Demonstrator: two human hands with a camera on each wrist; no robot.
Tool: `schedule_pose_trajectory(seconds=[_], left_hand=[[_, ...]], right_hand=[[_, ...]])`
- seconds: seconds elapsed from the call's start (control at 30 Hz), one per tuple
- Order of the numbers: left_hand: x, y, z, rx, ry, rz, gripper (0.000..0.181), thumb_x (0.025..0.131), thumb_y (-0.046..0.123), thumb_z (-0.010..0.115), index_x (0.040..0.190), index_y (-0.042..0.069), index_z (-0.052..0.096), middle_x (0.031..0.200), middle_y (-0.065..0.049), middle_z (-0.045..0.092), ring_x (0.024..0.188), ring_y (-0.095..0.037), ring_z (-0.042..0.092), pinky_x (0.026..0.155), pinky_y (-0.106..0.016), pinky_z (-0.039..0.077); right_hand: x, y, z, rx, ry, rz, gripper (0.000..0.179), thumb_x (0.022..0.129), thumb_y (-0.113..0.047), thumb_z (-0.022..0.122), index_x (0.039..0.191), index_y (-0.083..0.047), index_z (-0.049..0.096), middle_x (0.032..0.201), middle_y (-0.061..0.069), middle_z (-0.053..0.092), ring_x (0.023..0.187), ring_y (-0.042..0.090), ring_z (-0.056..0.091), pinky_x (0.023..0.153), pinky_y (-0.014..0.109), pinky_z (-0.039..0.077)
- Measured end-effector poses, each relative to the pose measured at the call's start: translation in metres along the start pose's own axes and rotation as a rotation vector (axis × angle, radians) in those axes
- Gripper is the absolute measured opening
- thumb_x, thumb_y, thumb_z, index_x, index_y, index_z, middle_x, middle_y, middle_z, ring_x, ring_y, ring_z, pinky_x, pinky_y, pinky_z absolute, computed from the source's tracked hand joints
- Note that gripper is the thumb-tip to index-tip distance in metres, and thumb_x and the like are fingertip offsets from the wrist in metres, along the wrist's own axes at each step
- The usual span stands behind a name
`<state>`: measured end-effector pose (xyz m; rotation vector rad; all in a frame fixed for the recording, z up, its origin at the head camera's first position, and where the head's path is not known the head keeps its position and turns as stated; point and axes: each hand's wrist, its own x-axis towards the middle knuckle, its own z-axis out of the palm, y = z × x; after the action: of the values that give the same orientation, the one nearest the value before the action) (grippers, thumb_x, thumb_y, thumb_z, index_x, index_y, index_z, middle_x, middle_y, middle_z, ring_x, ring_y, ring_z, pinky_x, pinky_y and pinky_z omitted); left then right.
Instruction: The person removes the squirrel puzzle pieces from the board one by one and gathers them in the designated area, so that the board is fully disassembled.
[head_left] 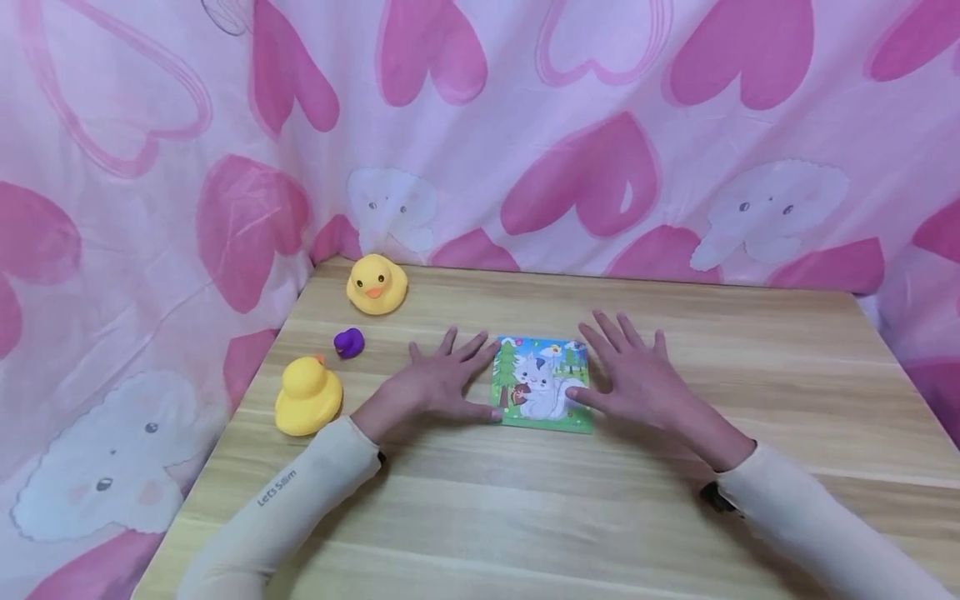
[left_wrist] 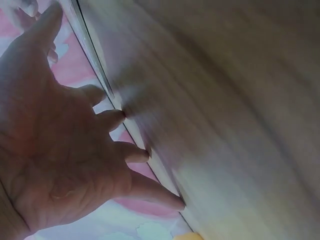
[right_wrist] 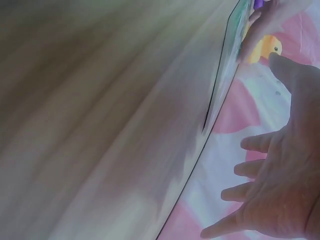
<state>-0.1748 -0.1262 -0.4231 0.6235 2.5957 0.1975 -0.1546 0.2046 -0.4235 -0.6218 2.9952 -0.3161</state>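
A square picture board (head_left: 542,383) with a cartoon squirrel holding an acorn lies flat on the wooden table. My left hand (head_left: 435,383) is spread at its left side, with the thumb and index fingertip right at the board's edge. On the other side my right hand (head_left: 637,379) is spread too, its thumb and index finger overlapping the board's right part in the head view. Straight, splayed fingers show on the left hand (left_wrist: 65,145) in the left wrist view. The right hand (right_wrist: 280,175) appears with fingers apart in the right wrist view. Neither hand grips anything.
Two yellow rubber ducks, one at the back left (head_left: 377,285) and one beside the left forearm (head_left: 307,397), stand on the table (head_left: 495,517). Between them sits a small purple duck (head_left: 349,342). A pink curtain with hearts (head_left: 480,150) hangs behind the table's far edge.
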Motion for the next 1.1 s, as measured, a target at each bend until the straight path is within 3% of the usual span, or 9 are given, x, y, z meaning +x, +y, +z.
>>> schedule_pose_trajectory(seconds=[0.17, 0.33, 0.47, 0.6, 0.77, 1.1], left_hand=[[-0.002, 0.003, 0.004, 0.014, -0.044, -0.016, 0.114, 0.081, 0.089, 0.061, 0.168, 0.049, 0.000, 0.180, 0.014, -0.009, 0.166, -0.043, -0.011, 0.111, -0.094, 0.001], [-0.002, 0.005, 0.005, 0.018, -0.046, -0.011, 0.113, 0.083, 0.088, 0.061, 0.168, 0.047, -0.002, 0.180, 0.012, -0.010, 0.165, -0.044, -0.012, 0.111, -0.093, 0.001], [-0.004, 0.003, 0.005, 0.037, -0.034, -0.024, 0.113, 0.083, 0.088, 0.060, 0.169, 0.046, -0.001, 0.180, 0.012, -0.009, 0.166, -0.044, -0.010, 0.111, -0.094, 0.003], [-0.002, -0.002, 0.005, 0.059, -0.052, -0.063, 0.115, 0.081, 0.091, 0.059, 0.167, 0.049, -0.005, 0.179, 0.015, -0.013, 0.166, -0.042, -0.014, 0.111, -0.093, 0.004], [0.005, -0.006, 0.007, 0.057, -0.071, -0.073, 0.116, 0.079, 0.093, 0.058, 0.166, 0.052, -0.008, 0.177, 0.018, -0.018, 0.165, -0.040, -0.018, 0.110, -0.094, 0.001], [0.002, 0.007, -0.004, 0.073, -0.059, -0.032, 0.115, 0.083, 0.089, 0.059, 0.170, 0.042, 0.001, 0.180, 0.010, -0.010, 0.165, -0.046, -0.009, 0.110, -0.095, 0.008]], right_hand=[[0.005, -0.013, 0.004, 0.024, -0.042, -0.056, 0.101, 0.089, -0.070, 0.071, 0.167, -0.017, 0.033, 0.178, 0.014, 0.021, 0.162, 0.051, 0.017, 0.116, 0.089, 0.014], [0.015, -0.024, 0.002, 0.113, -0.119, -0.142, 0.092, 0.092, -0.058, 0.075, 0.165, -0.015, 0.038, 0.175, 0.013, 0.030, 0.160, 0.044, 0.029, 0.126, 0.069, 0.029], [0.033, -0.035, 0.003, 0.169, -0.126, -0.191, 0.086, 0.092, -0.046, 0.082, 0.162, -0.014, 0.043, 0.162, 0.011, 0.046, 0.147, 0.033, 0.049, 0.120, 0.054, 0.047], [0.058, -0.046, 0.007, 0.223, -0.145, -0.193, 0.080, 0.087, -0.034, 0.088, 0.157, -0.019, 0.051, 0.147, 0.006, 0.056, 0.130, 0.024, 0.055, 0.112, 0.045, 0.054], [0.075, -0.056, 0.010, 0.217, -0.172, -0.181, 0.074, 0.084, -0.035, 0.092, 0.148, -0.015, 0.059, 0.140, 0.007, 0.059, 0.123, 0.023, 0.057, 0.109, 0.043, 0.055], [0.081, -0.059, 0.008, 0.167, -0.196, -0.150, 0.071, 0.082, -0.038, 0.093, 0.141, -0.012, 0.062, 0.133, 0.008, 0.058, 0.113, 0.021, 0.059, 0.102, 0.042, 0.058]])
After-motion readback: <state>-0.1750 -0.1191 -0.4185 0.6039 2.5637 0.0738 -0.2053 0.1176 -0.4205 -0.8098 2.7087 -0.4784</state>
